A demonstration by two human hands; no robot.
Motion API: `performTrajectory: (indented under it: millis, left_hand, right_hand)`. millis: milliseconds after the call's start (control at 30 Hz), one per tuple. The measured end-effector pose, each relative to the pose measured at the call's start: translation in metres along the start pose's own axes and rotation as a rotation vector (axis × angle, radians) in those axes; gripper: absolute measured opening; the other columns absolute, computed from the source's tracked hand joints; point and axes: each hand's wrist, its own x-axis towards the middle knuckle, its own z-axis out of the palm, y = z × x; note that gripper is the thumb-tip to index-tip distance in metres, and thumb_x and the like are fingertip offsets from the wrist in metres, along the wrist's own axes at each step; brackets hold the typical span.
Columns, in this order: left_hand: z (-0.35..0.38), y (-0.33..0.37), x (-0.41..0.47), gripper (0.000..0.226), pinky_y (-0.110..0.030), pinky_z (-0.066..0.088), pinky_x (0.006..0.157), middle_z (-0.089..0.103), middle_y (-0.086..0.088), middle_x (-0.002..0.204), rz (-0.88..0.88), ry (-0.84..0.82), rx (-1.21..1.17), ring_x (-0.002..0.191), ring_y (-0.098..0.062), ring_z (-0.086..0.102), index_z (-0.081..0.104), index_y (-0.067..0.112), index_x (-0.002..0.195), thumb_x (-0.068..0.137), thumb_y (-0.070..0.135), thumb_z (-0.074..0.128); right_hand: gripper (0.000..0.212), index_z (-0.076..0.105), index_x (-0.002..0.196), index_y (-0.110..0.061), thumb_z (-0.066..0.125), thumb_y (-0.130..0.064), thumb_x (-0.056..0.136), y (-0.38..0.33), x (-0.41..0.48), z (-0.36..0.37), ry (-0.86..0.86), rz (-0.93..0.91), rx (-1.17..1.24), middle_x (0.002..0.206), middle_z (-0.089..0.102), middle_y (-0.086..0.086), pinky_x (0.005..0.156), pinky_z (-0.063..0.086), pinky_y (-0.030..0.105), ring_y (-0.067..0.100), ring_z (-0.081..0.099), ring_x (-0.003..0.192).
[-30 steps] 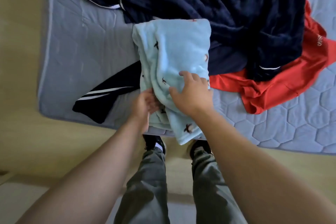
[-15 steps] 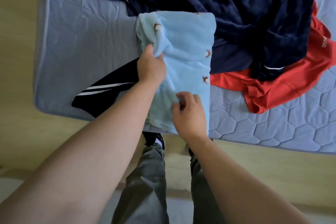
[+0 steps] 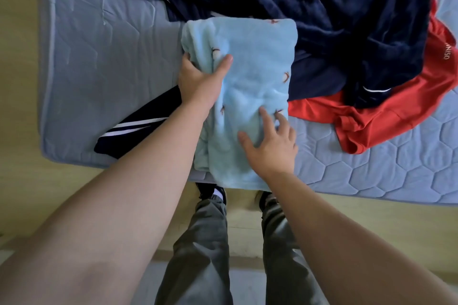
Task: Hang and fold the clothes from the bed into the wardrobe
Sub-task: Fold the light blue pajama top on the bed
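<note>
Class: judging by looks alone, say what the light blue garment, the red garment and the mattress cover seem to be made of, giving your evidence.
The light blue garment looks like fleece: matt, fuzzy nap, thick soft folds. The red garment is likely thin synthetic jersey: smooth, faint sheen. The mattress cover seems quilted fabric: matt, stitched hexagons.

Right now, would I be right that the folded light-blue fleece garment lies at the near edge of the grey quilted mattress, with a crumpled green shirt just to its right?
Not quite: the crumpled shirt to its right is red, not green, as the head view shows. The rest holds: the folded light-blue fleece garment does lie at the near edge of the grey quilted mattress.
</note>
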Motion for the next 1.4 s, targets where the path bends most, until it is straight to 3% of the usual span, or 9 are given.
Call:
performTrajectory:
  millis: [167,433,600,767,933,1033,1133,1233,1400]
  left_hand:
    - [0.007,0.021,0.031,0.050,-0.040,0.060,0.084,0.073,0.000,0.102,-0.107,0.005,-0.049,0.088,-0.018,0.072,0.064,0.013,0.109,0.070,0.031,0.088]
    - [-0.001,0.043,0.052,0.041,-0.032,0.057,0.090,0.072,0.007,0.109,0.280,-0.067,-0.084,0.099,-0.009,0.070,0.058,0.026,0.110,0.076,0.028,0.080]
    - [-0.002,0.018,0.051,0.070,-0.034,0.034,0.107,0.043,-0.010,0.146,0.156,0.377,0.612,0.132,-0.028,0.048,0.038,0.014,0.148,0.090,0.042,0.065]
    - [0.014,0.007,0.012,0.039,-0.046,0.028,0.106,0.055,-0.001,0.136,1.103,0.015,1.006,0.128,-0.027,0.050,0.064,0.025,0.119,0.080,0.024,0.062]
    - [-0.007,-0.021,0.013,0.079,-0.049,0.005,0.123,0.011,0.006,0.167,0.582,-0.472,1.017,0.154,-0.019,0.002,0.039,0.029,0.151,0.077,0.027,0.067]
    - [-0.015,-0.030,0.007,0.075,-0.051,0.024,0.117,0.028,-0.008,0.162,0.788,-0.122,0.936,0.148,-0.031,0.027,0.050,0.017,0.141,0.071,0.028,0.072]
    - [-0.023,-0.044,-0.005,0.084,-0.041,0.037,0.098,0.048,-0.010,0.140,0.379,0.320,0.725,0.127,-0.033,0.047,0.052,0.012,0.131,0.064,0.053,0.080]
    - [-0.024,-0.057,-0.008,0.078,-0.034,0.046,0.088,0.058,-0.006,0.122,-0.147,0.151,0.396,0.113,-0.028,0.058,0.051,0.009,0.122,0.071,0.061,0.078]
    - [-0.032,-0.067,-0.001,0.067,-0.044,0.056,0.093,0.070,-0.003,0.116,-0.346,-0.221,-0.021,0.103,-0.023,0.069,0.061,0.019,0.123,0.063,0.043,0.077]
  right_hand:
    - [0.065,0.036,0.142,-0.047,0.053,-0.067,0.083,0.000,0.012,0.007,-0.125,-0.201,0.021,0.141,0.028,-0.007,0.096,0.042,0.039,0.022,0.034,0.127]
    - [0.054,0.038,0.145,-0.039,0.056,-0.043,0.094,-0.003,0.029,0.006,0.015,-0.276,0.061,0.132,0.035,-0.001,0.064,0.044,0.031,0.019,0.048,0.113]
    - [0.071,0.025,0.152,-0.041,0.058,-0.051,0.090,-0.007,0.034,0.013,-0.199,-0.357,-0.102,0.139,0.028,-0.001,0.083,0.053,0.042,0.024,0.038,0.122]
    - [0.046,0.052,0.135,-0.028,0.063,-0.035,0.091,-0.013,0.047,0.006,-0.130,-0.149,0.310,0.128,0.054,-0.004,0.094,0.049,0.038,0.015,0.055,0.108]
    - [0.033,0.049,0.112,-0.028,0.067,-0.039,0.088,-0.006,0.065,-0.007,-0.035,0.171,0.520,0.112,0.055,0.001,0.087,0.052,0.040,0.017,0.060,0.092]
    - [0.039,0.044,0.108,-0.027,0.069,-0.046,0.085,-0.002,0.074,-0.005,-0.073,0.213,0.441,0.115,0.051,0.002,0.081,0.045,0.031,0.014,0.055,0.090]
    - [0.047,0.044,0.106,-0.024,0.072,-0.051,0.081,0.000,0.084,-0.004,-0.074,0.256,0.449,0.109,0.051,0.000,0.081,0.047,0.033,0.019,0.055,0.093]
    - [0.060,0.041,0.109,-0.024,0.075,-0.059,0.074,0.004,0.090,-0.005,-0.101,0.331,0.483,0.115,0.052,0.001,0.088,0.051,0.035,0.019,0.057,0.101]
    - [0.072,0.043,0.118,-0.026,0.072,-0.071,0.071,0.010,0.088,-0.009,-0.293,0.495,0.610,0.106,0.058,-0.011,0.070,0.048,0.025,0.007,0.059,0.090]
